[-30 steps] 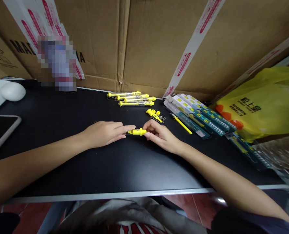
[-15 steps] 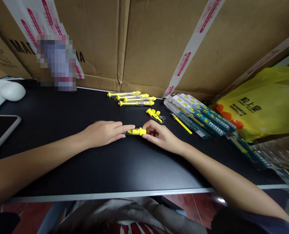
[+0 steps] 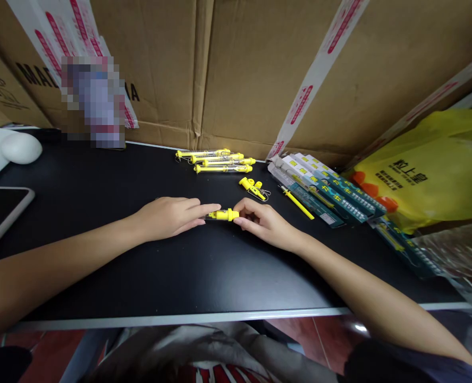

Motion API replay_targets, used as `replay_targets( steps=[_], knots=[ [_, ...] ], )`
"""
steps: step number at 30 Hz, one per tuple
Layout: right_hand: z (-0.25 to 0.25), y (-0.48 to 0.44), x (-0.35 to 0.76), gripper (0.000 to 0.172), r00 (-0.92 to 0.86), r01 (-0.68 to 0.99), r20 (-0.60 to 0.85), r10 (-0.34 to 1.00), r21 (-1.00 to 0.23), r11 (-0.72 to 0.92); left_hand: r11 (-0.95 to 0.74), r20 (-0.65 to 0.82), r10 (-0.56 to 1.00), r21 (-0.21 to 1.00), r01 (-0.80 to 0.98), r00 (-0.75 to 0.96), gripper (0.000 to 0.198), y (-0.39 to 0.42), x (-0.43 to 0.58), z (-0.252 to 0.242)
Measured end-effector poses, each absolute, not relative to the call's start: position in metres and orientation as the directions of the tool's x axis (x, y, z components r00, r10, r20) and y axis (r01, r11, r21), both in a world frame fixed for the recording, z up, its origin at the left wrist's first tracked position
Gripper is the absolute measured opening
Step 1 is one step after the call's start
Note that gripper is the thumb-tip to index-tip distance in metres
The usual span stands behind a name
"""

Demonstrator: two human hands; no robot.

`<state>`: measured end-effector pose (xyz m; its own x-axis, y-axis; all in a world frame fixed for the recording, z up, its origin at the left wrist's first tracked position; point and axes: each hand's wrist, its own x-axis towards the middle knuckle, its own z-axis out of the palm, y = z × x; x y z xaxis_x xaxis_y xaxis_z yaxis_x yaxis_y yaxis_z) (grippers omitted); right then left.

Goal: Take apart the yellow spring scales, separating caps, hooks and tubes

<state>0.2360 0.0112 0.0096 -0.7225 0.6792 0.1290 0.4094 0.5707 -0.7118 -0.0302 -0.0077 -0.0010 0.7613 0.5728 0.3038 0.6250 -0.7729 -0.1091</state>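
Note:
Both of my hands meet at the middle of the black table [image 3: 100, 266] around one small yellow-capped tube [image 3: 222, 215]. My left hand [image 3: 168, 217] lies over the tube's clear left end with its fingers closed on it. My right hand [image 3: 260, 222] pinches the yellow cap end between thumb and fingers. Behind them lies a row of several finished yellow-capped tubes [image 3: 216, 160]. Loose yellow caps [image 3: 252, 187] and a yellow stick [image 3: 297, 202] lie just right of that row.
Teal and white packets [image 3: 323, 189] fan out at the right, beside a yellow plastic bag [image 3: 431, 165]. Cardboard boxes [image 3: 236, 69] wall off the back. A phone [image 3: 0, 210] and a white device [image 3: 8, 149] sit at the left edge.
None of note: both hands stay on the tube, with only a slight shift of the fingers and the tube between frames.

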Motion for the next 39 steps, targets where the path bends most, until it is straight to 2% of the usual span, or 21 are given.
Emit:
replay_targets(
  steps=[9, 14, 24, 31, 35, 39],
  knots=[
    [0.007, 0.011, 0.237, 0.021, -0.724, 0.380, 0.146, 0.675, -0.732, 0.566, -0.776, 0.298, 0.578, -0.089, 0.625, 0.760, 0.040, -0.007, -0.031, -0.001],
    [0.012, 0.011, 0.237, 0.026, -0.730, 0.425, 0.123, 0.673, -0.689, 0.587, -0.777, 0.294, 0.577, -0.088, 0.623, 0.762, 0.040, -0.006, -0.031, -0.002],
    [0.003, 0.012, 0.237, 0.018, -0.717, 0.391, 0.152, 0.680, -0.720, 0.574, -0.767, 0.296, 0.589, -0.086, 0.636, 0.752, 0.040, -0.007, -0.030, -0.001],
    [0.003, 0.012, 0.238, 0.029, -0.728, 0.377, 0.133, 0.672, -0.742, 0.555, -0.771, 0.300, 0.585, -0.082, 0.631, 0.754, 0.040, -0.007, -0.030, -0.001],
    [0.010, 0.011, 0.237, 0.020, -0.735, 0.406, 0.133, 0.665, -0.699, 0.589, -0.773, 0.303, 0.580, -0.087, 0.628, 0.756, 0.039, -0.007, -0.030, -0.001],
    [0.012, 0.010, 0.236, 0.021, -0.734, 0.431, 0.135, 0.666, -0.665, 0.610, -0.774, 0.311, 0.574, -0.097, 0.626, 0.757, 0.039, -0.007, -0.030, -0.001]
  ],
)
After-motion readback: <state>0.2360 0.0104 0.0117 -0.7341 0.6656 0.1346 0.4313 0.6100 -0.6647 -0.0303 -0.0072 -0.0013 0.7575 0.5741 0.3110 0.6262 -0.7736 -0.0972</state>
